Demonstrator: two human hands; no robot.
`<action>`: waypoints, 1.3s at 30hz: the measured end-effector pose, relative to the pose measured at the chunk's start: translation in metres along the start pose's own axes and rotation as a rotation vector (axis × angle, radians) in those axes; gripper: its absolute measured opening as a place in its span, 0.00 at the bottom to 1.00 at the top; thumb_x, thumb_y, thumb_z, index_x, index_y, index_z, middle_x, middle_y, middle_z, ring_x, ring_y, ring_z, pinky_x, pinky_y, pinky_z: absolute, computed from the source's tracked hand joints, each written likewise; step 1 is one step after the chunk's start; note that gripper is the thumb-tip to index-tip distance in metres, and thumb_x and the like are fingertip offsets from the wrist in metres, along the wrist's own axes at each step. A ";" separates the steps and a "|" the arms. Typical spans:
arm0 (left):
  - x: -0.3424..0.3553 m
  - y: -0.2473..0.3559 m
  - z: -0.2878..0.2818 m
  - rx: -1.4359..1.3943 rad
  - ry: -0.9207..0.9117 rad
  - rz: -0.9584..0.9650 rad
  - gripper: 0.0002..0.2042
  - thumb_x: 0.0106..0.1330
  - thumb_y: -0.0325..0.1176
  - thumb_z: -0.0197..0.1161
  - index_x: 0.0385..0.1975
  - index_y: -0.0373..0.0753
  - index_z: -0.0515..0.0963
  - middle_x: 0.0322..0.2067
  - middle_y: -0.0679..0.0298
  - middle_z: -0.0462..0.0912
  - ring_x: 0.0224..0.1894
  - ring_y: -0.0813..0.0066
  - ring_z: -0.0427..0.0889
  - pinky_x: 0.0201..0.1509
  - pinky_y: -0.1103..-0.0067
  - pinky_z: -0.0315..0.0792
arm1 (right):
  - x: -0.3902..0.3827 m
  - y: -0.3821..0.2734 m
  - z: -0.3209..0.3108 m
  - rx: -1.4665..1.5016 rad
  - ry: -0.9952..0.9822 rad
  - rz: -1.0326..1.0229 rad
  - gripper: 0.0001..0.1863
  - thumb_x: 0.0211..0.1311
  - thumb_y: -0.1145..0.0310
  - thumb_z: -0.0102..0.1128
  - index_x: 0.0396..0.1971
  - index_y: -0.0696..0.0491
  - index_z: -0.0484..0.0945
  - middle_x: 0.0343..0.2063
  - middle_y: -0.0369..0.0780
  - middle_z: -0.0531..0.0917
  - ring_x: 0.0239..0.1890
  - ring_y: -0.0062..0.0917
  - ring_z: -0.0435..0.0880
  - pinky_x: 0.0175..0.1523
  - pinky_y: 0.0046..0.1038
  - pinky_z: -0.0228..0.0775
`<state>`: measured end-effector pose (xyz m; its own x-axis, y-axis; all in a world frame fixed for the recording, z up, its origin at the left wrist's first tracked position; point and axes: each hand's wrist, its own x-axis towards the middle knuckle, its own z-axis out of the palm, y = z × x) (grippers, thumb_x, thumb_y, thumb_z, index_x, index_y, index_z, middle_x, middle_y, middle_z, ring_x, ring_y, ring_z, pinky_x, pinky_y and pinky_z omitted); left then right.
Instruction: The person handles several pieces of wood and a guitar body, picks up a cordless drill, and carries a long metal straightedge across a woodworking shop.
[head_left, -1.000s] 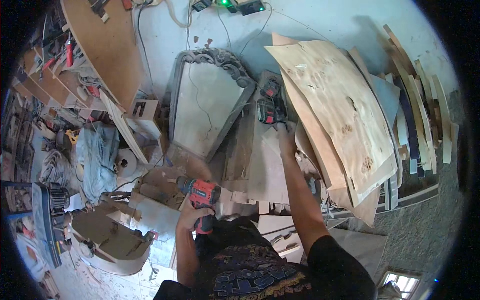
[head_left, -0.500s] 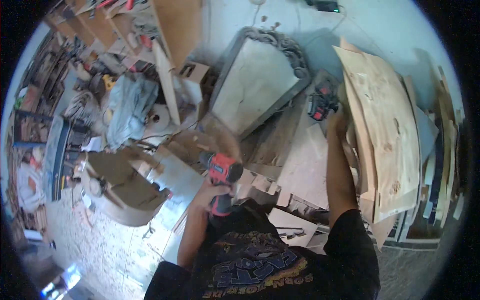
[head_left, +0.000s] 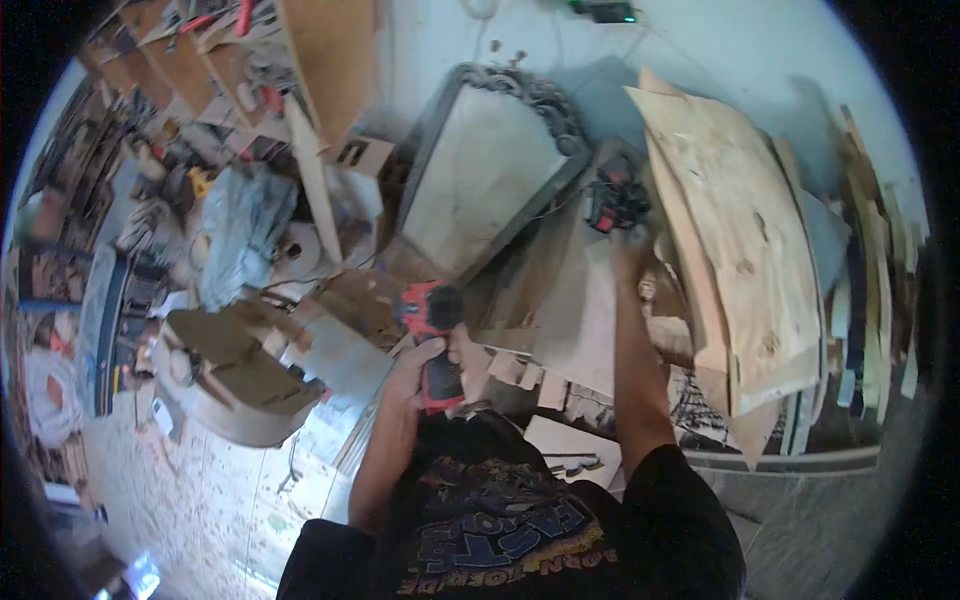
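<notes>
My left hand (head_left: 408, 375) is closed round the grip of a red-and-black cordless drill (head_left: 438, 312), held upright in front of my chest. Stretched out ahead on the right, my right hand (head_left: 630, 243) is at the near end of a black-and-red power tool (head_left: 614, 198). The fingers look closed on it, though the tool partly hides them. This tool is over the far end of a long pale board (head_left: 578, 325). Just right of the right hand stand tall curved plywood sheets (head_left: 745, 240).
A dark carved frame with a pale panel (head_left: 485, 180) leans on the back wall. To the left are a dusty tan machine housing (head_left: 235, 385), a light blue plastic bag (head_left: 245, 230) and cluttered wooden shelves (head_left: 330, 60). Wood strips (head_left: 870, 290) stand at far right.
The whole view has shifted, so most things sit farther left. The drill has turned more upright in my left hand. My right hand has come slightly closer in against the power tool.
</notes>
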<state>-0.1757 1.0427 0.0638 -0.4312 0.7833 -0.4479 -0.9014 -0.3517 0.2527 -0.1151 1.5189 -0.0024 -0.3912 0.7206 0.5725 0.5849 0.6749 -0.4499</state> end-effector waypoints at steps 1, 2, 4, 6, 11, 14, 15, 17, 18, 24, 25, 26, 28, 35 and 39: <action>0.002 -0.004 -0.004 -0.029 -0.050 0.024 0.14 0.58 0.30 0.65 0.43 0.39 0.72 0.29 0.62 0.79 0.29 0.68 0.81 0.34 0.70 0.80 | -0.006 -0.010 -0.005 -0.059 -0.092 0.039 0.33 0.49 0.59 0.66 0.54 0.60 0.70 0.52 0.53 0.75 0.56 0.46 0.72 0.61 0.41 0.61; 0.003 -0.007 -0.009 -0.056 -0.095 0.050 0.14 0.58 0.30 0.65 0.42 0.39 0.72 0.29 0.62 0.79 0.29 0.68 0.81 0.35 0.70 0.80 | -0.014 -0.022 -0.010 -0.113 -0.188 0.081 0.31 0.49 0.59 0.66 0.51 0.60 0.72 0.49 0.53 0.77 0.54 0.46 0.73 0.60 0.41 0.62; -0.001 -0.009 -0.002 -0.107 -0.093 0.072 0.15 0.56 0.31 0.66 0.42 0.38 0.72 0.28 0.62 0.78 0.30 0.69 0.80 0.37 0.70 0.79 | -0.031 -0.049 -0.026 0.016 -0.195 0.132 0.28 0.50 0.59 0.66 0.48 0.60 0.74 0.47 0.52 0.78 0.54 0.45 0.74 0.59 0.41 0.63; 0.001 -0.013 -0.005 -0.147 -0.182 0.044 0.14 0.56 0.31 0.66 0.40 0.38 0.72 0.28 0.61 0.78 0.30 0.69 0.80 0.37 0.69 0.80 | -0.036 -0.035 -0.023 0.000 -0.148 0.078 0.25 0.51 0.60 0.65 0.47 0.60 0.75 0.45 0.52 0.79 0.52 0.45 0.75 0.58 0.40 0.65; -0.001 -0.013 -0.016 -0.171 -0.255 -0.006 0.13 0.57 0.31 0.64 0.39 0.36 0.72 0.27 0.61 0.76 0.30 0.68 0.79 0.37 0.69 0.80 | -0.048 -0.047 -0.022 0.030 -0.284 0.046 0.22 0.50 0.63 0.64 0.44 0.59 0.76 0.42 0.51 0.80 0.47 0.45 0.77 0.55 0.40 0.68; 0.000 -0.015 -0.024 -0.197 -0.256 0.012 0.12 0.57 0.31 0.64 0.38 0.36 0.72 0.25 0.62 0.74 0.29 0.67 0.78 0.37 0.69 0.81 | -0.044 -0.038 -0.019 0.012 -0.361 -0.029 0.20 0.50 0.65 0.64 0.44 0.55 0.76 0.43 0.50 0.79 0.50 0.45 0.76 0.55 0.39 0.67; 0.000 -0.014 -0.026 -0.195 -0.252 0.021 0.12 0.57 0.31 0.63 0.38 0.35 0.72 0.25 0.62 0.74 0.29 0.68 0.78 0.38 0.69 0.81 | -0.042 -0.032 -0.016 0.003 -0.368 -0.032 0.20 0.50 0.65 0.64 0.44 0.53 0.76 0.44 0.50 0.79 0.51 0.45 0.75 0.56 0.39 0.67; 0.003 -0.018 -0.028 -0.180 -0.254 0.017 0.13 0.56 0.31 0.63 0.38 0.35 0.72 0.24 0.62 0.74 0.28 0.68 0.79 0.37 0.70 0.81 | -0.025 0.006 -0.012 -0.234 -0.198 -0.015 0.19 0.49 0.67 0.64 0.44 0.51 0.76 0.46 0.50 0.78 0.54 0.45 0.73 0.56 0.39 0.66; 0.002 -0.016 -0.034 -0.168 -0.236 0.045 0.13 0.56 0.31 0.64 0.38 0.35 0.72 0.24 0.62 0.74 0.28 0.68 0.79 0.36 0.70 0.80 | -0.017 0.001 -0.007 -0.272 -0.218 -0.037 0.20 0.49 0.67 0.63 0.45 0.52 0.75 0.46 0.50 0.77 0.54 0.45 0.72 0.57 0.40 0.65; -0.016 0.003 -0.028 0.093 -0.081 0.061 0.18 0.52 0.28 0.66 0.42 0.34 0.70 0.25 0.58 0.79 0.25 0.69 0.80 0.32 0.71 0.78 | 0.032 -0.006 0.000 -0.282 -0.406 -0.013 0.23 0.49 0.70 0.61 0.49 0.57 0.74 0.47 0.51 0.77 0.55 0.46 0.72 0.59 0.40 0.64; -0.017 0.007 -0.030 0.141 -0.057 0.060 0.19 0.51 0.28 0.67 0.42 0.34 0.70 0.25 0.58 0.79 0.25 0.69 0.80 0.32 0.72 0.78 | 0.036 -0.016 0.004 -0.266 -0.411 0.037 0.23 0.49 0.70 0.61 0.49 0.57 0.74 0.47 0.51 0.77 0.55 0.46 0.73 0.59 0.40 0.65; -0.021 0.008 -0.030 0.125 -0.012 0.035 0.20 0.49 0.25 0.67 0.43 0.35 0.69 0.26 0.59 0.79 0.26 0.70 0.81 0.32 0.71 0.78 | 0.039 -0.026 0.007 -0.249 -0.415 0.087 0.23 0.48 0.71 0.61 0.48 0.58 0.74 0.47 0.51 0.78 0.54 0.46 0.74 0.59 0.40 0.65; -0.015 0.005 -0.014 0.281 -0.004 0.004 0.19 0.49 0.26 0.67 0.41 0.34 0.71 0.26 0.60 0.78 0.26 0.69 0.81 0.33 0.72 0.79 | 0.043 0.029 -0.002 -0.171 -0.186 0.172 0.22 0.48 0.67 0.62 0.45 0.58 0.76 0.45 0.52 0.79 0.51 0.45 0.77 0.57 0.39 0.67; 0.023 -0.004 -0.002 0.823 -0.046 0.047 0.29 0.42 0.27 0.74 0.48 0.37 0.69 0.34 0.59 0.80 0.35 0.67 0.82 0.41 0.72 0.76 | 0.067 -0.055 -0.020 -0.259 -0.410 0.409 0.24 0.49 0.56 0.67 0.43 0.58 0.80 0.44 0.52 0.82 0.46 0.37 0.82 0.53 0.37 0.71; 0.028 0.004 0.091 1.458 -0.061 -0.028 0.42 0.36 0.34 0.78 0.55 0.34 0.64 0.42 0.55 0.79 0.45 0.62 0.79 0.52 0.71 0.72 | 0.065 -0.041 -0.013 -0.167 -0.296 0.393 0.24 0.50 0.57 0.66 0.43 0.58 0.80 0.45 0.51 0.82 0.47 0.37 0.81 0.54 0.37 0.70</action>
<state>-0.1875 1.1104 0.1301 -0.3790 0.8141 -0.4400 -0.0537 0.4553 0.8887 -0.1551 1.5361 0.0625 -0.2894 0.9449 0.1532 0.8241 0.3274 -0.4622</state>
